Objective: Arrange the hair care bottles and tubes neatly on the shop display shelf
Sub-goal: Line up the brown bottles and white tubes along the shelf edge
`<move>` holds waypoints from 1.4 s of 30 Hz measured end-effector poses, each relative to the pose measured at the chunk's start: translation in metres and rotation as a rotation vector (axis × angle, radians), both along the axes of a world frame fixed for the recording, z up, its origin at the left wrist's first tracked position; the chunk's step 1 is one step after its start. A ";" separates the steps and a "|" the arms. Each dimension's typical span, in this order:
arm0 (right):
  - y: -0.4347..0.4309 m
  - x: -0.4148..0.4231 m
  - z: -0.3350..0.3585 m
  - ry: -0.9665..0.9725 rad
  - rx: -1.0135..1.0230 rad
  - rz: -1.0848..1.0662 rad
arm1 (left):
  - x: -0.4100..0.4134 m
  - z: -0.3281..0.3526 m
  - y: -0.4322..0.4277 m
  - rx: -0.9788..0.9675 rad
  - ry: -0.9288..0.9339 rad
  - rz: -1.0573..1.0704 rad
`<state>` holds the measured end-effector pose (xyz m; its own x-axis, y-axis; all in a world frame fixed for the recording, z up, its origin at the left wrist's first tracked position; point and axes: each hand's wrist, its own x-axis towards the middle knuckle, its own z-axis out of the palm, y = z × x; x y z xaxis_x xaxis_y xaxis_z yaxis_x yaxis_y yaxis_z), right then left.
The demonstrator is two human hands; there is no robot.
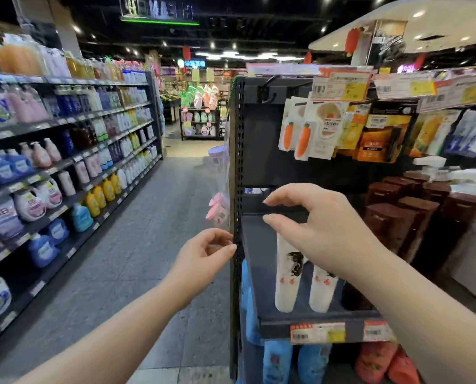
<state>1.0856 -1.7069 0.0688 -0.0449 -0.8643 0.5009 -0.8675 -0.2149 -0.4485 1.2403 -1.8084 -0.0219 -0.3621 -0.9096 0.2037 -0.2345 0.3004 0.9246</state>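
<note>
The right hand (322, 231) is hovering over the dark shelf (259, 245), its thumb and forefinger spread apart with nothing between them and the other fingers loosely bent. Directly beneath its palm two white tubes (286, 278) are standing side by side, caps down, near the front lip; the hand is covering their upper ends, and it may be brushing them, though the angle is hiding any contact. Just right of this hand, brown-capped bottles (405, 206) are crowding together in rows. Below the wrist, price tags (317, 332) are running along the shelf edge, and under those blue bottles (277, 361) and reddish bottles (378, 358) are sitting on the tier beneath.

The left hand (203, 259) is hanging lower and to the left, fingers loosely curled and gripping nothing, its thumb tip pointing at the perforated upright (238, 162) of the rack, just beside it. Above the right hand's fingertips, carrot-printed packets (303, 139) are dangling from hooks. Well to the left of the left hand, aisle shelving (65, 151) full of detergent jugs is stretching away.
</note>
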 end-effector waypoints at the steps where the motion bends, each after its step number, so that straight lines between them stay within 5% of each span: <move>1: -0.006 0.012 -0.006 -0.014 0.015 0.005 | 0.007 -0.003 -0.008 -0.001 0.004 -0.010; 16: -0.134 0.137 -0.108 -0.286 0.205 -0.352 | 0.129 -0.038 -0.156 -0.025 -0.105 -0.288; 32: -0.187 0.032 -0.123 -0.334 0.214 -0.937 | -0.015 -0.040 -0.248 -0.029 -0.133 -0.660; 42: -0.184 -0.002 -0.139 -0.018 0.498 -1.310 | -0.108 -0.052 -0.254 0.016 -0.132 -0.908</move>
